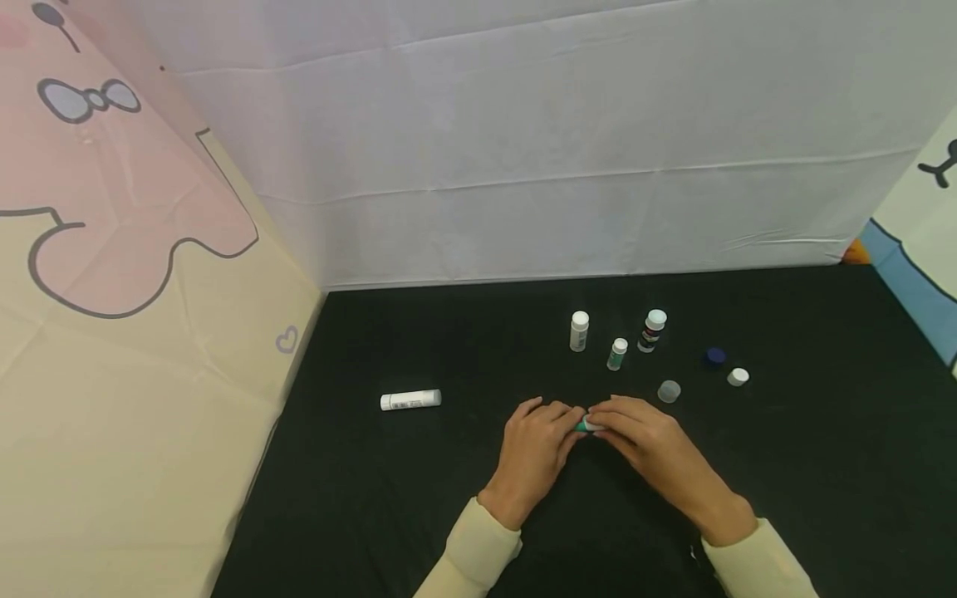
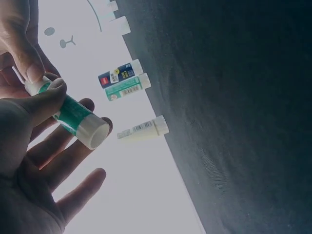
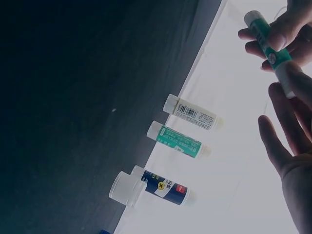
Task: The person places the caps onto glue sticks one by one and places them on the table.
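Observation:
A green and white glue stick (image 2: 73, 114) is held between both hands above the black table. My left hand (image 1: 534, 448) grips its green body, thumb on one side and fingers on the other. With thumb and fingertips my right hand (image 1: 661, 457) pinches its white end. In the right wrist view the glue stick (image 3: 268, 46) lies at a slant, my left hand (image 3: 292, 29) at the upper part and my right hand (image 3: 297, 141) at the lower. In the head view the fingers cover most of it.
Upright behind the hands stand a white tube (image 1: 579, 332), a small green tube (image 1: 616, 355) and a dark blue tube (image 1: 651, 330). To their right lie a clear cap (image 1: 669, 391), a blue cap (image 1: 715, 356) and a white cap (image 1: 738, 377). A white tube (image 1: 410, 400) lies at the left.

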Tool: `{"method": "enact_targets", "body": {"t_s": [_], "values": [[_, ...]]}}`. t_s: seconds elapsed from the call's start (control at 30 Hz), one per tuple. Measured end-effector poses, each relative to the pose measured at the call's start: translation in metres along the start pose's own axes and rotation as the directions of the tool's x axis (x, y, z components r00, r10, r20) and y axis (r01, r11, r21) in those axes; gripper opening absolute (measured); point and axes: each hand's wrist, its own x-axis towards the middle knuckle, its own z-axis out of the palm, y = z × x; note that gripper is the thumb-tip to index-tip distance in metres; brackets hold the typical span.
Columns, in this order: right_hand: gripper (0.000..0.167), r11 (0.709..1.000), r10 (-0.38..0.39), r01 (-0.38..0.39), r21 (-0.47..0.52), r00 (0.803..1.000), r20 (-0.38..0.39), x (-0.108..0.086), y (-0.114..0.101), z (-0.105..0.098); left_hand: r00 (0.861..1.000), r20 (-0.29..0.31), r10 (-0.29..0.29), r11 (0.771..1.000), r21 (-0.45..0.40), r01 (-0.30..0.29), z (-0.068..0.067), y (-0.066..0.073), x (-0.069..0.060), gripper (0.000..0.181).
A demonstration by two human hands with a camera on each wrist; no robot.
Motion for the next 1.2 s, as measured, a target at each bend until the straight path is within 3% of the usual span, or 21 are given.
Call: {"method": "enact_targets", "body": {"t_s": [0.57,0.8,1.13,1.2], "values": [[0.043,0.995,-0.037,0.038,0.096,0.999,-0.009,0.0018,0.0006,0.0041,0.997,-0.054,0.049,0.999,0.026,-0.048,-0.0018,0.0008,0.0004,0.018],[0.049,0.991,0.014,-0.016,0.136,1.000,0.016,0.0020,-0.0002,0.0030,0.995,-0.073,0.070,0.997,0.026,-0.068,-0.0029,0.0010,0.0009,0.017],[0.041,0.971,0.069,-0.067,0.229,0.998,-0.003,0.0047,-0.0037,0.0039,0.986,-0.118,0.118,0.993,0.024,-0.116,-0.0031,0.0024,0.0003,0.016],[0.024,0.968,0.083,-0.077,0.237,0.996,-0.014,0.0056,-0.0048,0.0040,0.984,-0.131,0.118,0.993,0.024,-0.116,-0.0024,0.0034,0.0001,0.016]]}}
